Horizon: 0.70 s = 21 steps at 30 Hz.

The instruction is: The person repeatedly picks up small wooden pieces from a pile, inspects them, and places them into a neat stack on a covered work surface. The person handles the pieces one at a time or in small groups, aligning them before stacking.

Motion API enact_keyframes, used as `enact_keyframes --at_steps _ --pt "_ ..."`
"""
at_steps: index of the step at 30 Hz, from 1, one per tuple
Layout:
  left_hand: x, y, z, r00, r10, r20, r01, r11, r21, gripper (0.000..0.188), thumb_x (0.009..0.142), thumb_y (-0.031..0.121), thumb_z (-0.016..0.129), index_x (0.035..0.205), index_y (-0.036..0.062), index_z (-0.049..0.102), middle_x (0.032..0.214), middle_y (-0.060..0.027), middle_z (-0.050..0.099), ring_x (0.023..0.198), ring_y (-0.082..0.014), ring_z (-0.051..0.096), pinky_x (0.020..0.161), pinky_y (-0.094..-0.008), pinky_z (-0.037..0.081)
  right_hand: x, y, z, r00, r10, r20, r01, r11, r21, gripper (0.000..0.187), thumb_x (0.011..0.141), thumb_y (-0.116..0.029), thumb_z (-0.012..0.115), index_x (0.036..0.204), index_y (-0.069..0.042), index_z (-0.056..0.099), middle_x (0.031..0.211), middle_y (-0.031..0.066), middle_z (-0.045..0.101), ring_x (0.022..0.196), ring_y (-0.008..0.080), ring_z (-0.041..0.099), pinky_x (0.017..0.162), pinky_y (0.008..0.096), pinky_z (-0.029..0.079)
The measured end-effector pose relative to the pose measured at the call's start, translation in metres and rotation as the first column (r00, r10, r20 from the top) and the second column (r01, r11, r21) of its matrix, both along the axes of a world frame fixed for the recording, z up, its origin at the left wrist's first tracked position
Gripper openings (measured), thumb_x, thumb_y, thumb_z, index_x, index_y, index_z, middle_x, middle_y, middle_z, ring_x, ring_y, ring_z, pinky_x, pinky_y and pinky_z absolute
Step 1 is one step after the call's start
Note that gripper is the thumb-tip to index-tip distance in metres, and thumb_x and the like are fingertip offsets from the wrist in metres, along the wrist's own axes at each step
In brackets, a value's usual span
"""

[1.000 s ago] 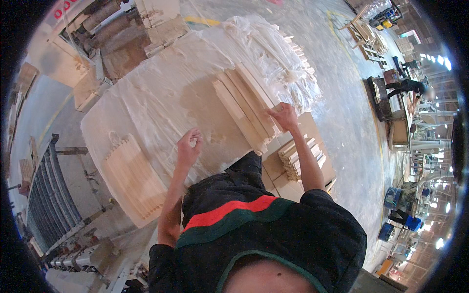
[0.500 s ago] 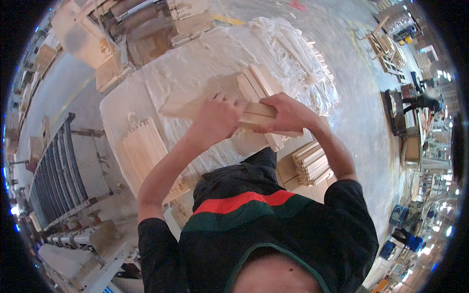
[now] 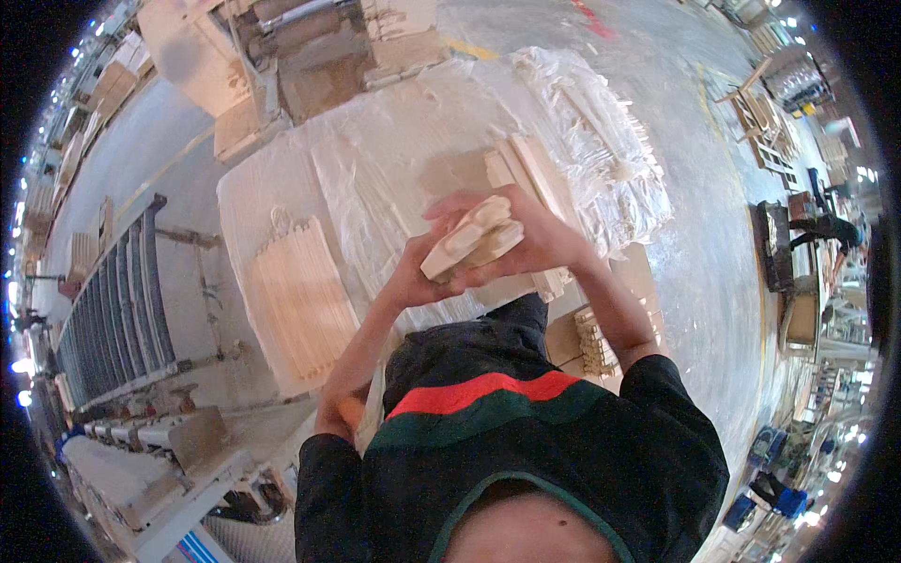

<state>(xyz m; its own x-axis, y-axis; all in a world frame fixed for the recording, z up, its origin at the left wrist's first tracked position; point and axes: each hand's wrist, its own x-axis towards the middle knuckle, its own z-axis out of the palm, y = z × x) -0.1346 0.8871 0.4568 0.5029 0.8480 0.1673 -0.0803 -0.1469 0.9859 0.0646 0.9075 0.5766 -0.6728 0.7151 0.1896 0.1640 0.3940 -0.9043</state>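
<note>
Both of my hands are closed around a small bundle of pale wooden strips [image 3: 474, 239], held over the plastic-covered stack in front of me. The strips' ends point up toward my head, and their far ends are hidden below. My left hand [image 3: 413, 277] grips the bundle's left side. My right hand [image 3: 542, 235] wraps its right side, with some fingers behind the wood. Just beyond my right hand lies a short row of wooden strips [image 3: 535, 178]. A wider row of similar strips [image 3: 300, 296] sits to the left of my left hand.
Clear plastic film [image 3: 385, 141] covers the broad stack. Beside my right forearm, more strips [image 3: 593, 342] lie low by cardboard. A machine [image 3: 314, 56] stands beyond the stack, and a dark roller rack [image 3: 117, 305] stands left. Far right, another person [image 3: 831, 225] is by a bench.
The bundle has turned from lying crosswise to standing with its ends toward me. My left hand has shifted to its lower left side, and my view has moved slightly.
</note>
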Motion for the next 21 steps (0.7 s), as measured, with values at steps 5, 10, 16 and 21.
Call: enact_keyframes --at_steps 5,10,16,21 --pt "-0.013 -0.02 -0.067 0.998 0.029 -0.052 -0.034 0.995 -0.091 0.056 0.071 0.013 0.079 0.119 0.0065 0.053 0.11 -0.0055 0.06 0.101 -0.0161 0.057 0.088 -0.0334 0.049 -0.023 -0.016 -0.057 0.99 -0.117 0.076 0.127 0.982 -0.142 0.043 0.066 -0.014 0.083 0.102 -0.008 0.062 0.1 0.008 0.065 0.096 0.0208 0.062 0.086 0.0335 0.048" --pt "-0.012 -0.032 -0.043 0.993 0.071 0.091 -0.076 0.996 0.049 0.062 0.069 0.024 0.082 0.12 0.0015 0.056 0.108 -0.0075 0.064 0.1 -0.0144 0.06 0.086 -0.0307 0.048 -0.03 -0.032 -0.078 0.988 -0.136 0.067 0.125 0.981 0.147 0.052 0.061 -0.018 0.083 0.106 -0.01 0.059 0.109 0.0109 0.057 0.106 0.0323 0.053 0.091 0.0406 0.045" --pt "-0.009 -0.036 -0.022 0.991 0.124 0.055 -0.128 0.989 0.08 0.059 0.068 0.021 0.081 0.118 0.0013 0.058 0.104 -0.0092 0.066 0.099 -0.0168 0.063 0.086 -0.0309 0.049 -0.031 -0.041 -0.065 0.974 -0.197 0.111 0.177 0.97 0.168 0.058 0.061 -0.022 0.083 0.112 -0.011 0.057 0.112 0.0133 0.054 0.108 0.0351 0.051 0.092 0.0419 0.044" --pt "-0.021 -0.038 -0.013 0.991 0.133 -0.011 -0.132 0.987 0.093 0.059 0.065 0.015 0.081 0.118 0.0018 0.058 0.105 -0.0106 0.066 0.099 -0.0185 0.064 0.085 -0.0316 0.049 -0.028 -0.043 -0.056 0.992 -0.124 0.04 0.121 0.99 0.066 0.061 0.062 -0.022 0.084 0.117 -0.011 0.058 0.117 0.0131 0.054 0.114 0.0326 0.051 0.096 0.0403 0.043"
